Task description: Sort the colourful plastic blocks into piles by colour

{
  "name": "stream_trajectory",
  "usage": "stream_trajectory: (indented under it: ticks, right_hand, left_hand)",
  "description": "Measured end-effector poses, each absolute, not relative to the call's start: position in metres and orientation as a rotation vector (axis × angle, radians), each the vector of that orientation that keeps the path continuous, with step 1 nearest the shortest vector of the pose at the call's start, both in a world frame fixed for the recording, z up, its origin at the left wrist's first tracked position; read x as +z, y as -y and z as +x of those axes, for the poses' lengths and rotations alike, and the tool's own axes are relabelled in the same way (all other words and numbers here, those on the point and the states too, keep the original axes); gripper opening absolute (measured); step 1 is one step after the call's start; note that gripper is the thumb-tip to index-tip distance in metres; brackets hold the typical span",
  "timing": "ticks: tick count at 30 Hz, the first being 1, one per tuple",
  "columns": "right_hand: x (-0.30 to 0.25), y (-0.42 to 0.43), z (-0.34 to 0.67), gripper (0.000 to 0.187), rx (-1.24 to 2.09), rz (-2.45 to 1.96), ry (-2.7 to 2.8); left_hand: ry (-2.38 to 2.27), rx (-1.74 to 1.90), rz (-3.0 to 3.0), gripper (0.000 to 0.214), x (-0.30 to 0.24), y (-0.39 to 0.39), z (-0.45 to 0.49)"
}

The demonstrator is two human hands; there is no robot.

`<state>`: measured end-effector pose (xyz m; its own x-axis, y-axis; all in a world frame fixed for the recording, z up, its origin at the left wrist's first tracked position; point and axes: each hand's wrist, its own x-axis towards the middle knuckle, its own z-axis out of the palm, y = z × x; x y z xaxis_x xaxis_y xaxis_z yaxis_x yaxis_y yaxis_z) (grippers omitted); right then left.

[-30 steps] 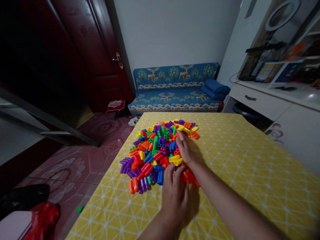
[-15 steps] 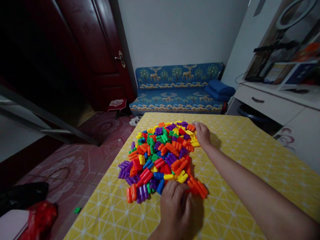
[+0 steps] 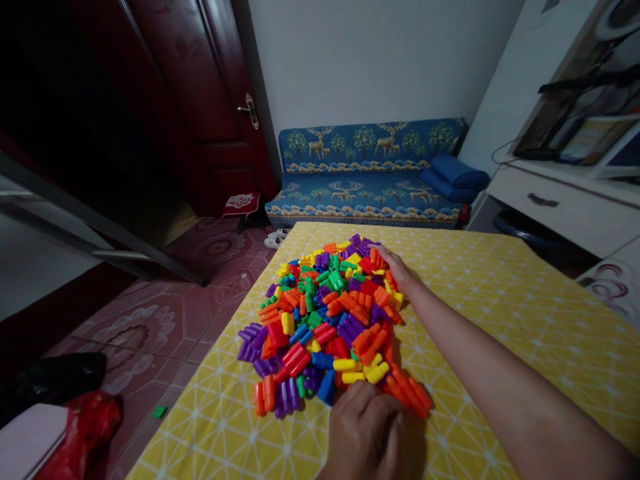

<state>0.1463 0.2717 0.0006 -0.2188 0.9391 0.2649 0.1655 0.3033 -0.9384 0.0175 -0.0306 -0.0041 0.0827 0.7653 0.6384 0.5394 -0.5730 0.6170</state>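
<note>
A heap of plastic building blocks (image 3: pixel 313 320) in orange, purple, red, green, blue and yellow lies on the yellow patterned tablecloth (image 3: pixel 480 320). At its near edge is my left hand (image 3: pixel 363 427), fingers curled inward next to yellow blocks (image 3: pixel 361 369) and a long orange block (image 3: pixel 409 392). Whatever lies under those curled fingers is hidden. My right hand (image 3: pixel 399 272) reaches to the far right side of the heap. Its fingers are stretched out along purple and red blocks (image 3: pixel 369 263), with the palm side against the heap.
Beyond the table stands a blue sofa (image 3: pixel 350 190) with folded blue bedding (image 3: pixel 455 177). A white cabinet (image 3: pixel 565 200) is at the right. On the floor at left are a green block (image 3: pixel 159 412), a red bag (image 3: pixel 95 420) and a small stool (image 3: pixel 241 203).
My right hand has pressed inward, and blocks along the far right edge have bunched up. My left hand has shifted slightly right and nearer, uncovering more yellow blocks. The view has turned slightly left.
</note>
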Motion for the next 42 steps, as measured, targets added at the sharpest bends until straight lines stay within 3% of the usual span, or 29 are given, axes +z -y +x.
stream_trajectory:
  ticks: [4,14,17,20,24,30,36,42]
  right_hand:
    - [0.024,-0.238,0.118,0.06,1.094,-0.94,1.617]
    - [0.068,-0.129,0.079,0.05,0.715,-0.816,2.155]
    - [0.057,-0.109,0.103,0.044,0.666,-0.869,2.005]
    - [0.026,-0.109,0.141,0.05,0.534,-1.219,1.692]
    - [-0.005,-0.112,0.165,0.051,0.525,-1.434,1.759]
    - [0.022,-0.065,0.151,0.056,0.727,-1.293,1.803]
    - [-0.003,-0.015,0.149,0.071,0.257,-1.421,1.904]
    - [-0.022,-0.065,0.13,0.052,0.165,-1.378,1.839]
  left_hand:
    - [-1.33,1.465,2.122,0.013,-0.002,0.033,0.019]
    - [-1.302,1.438,2.102,0.012,0.003,0.038,0.019]
    - [-1.31,1.433,2.111,0.013,0.004,0.042,0.018]
    - [-1.335,1.415,2.139,0.015,0.003,0.042,0.017]
    - [-1.337,1.405,2.183,0.014,0.002,0.04,0.017]
    - [-1.393,1.372,2.258,0.015,0.016,0.05,0.011]
    - [-1.724,1.306,2.248,0.014,0.02,0.049,-0.001]
    - [-1.725,1.265,2.308,0.026,0.011,0.04,-0.003]
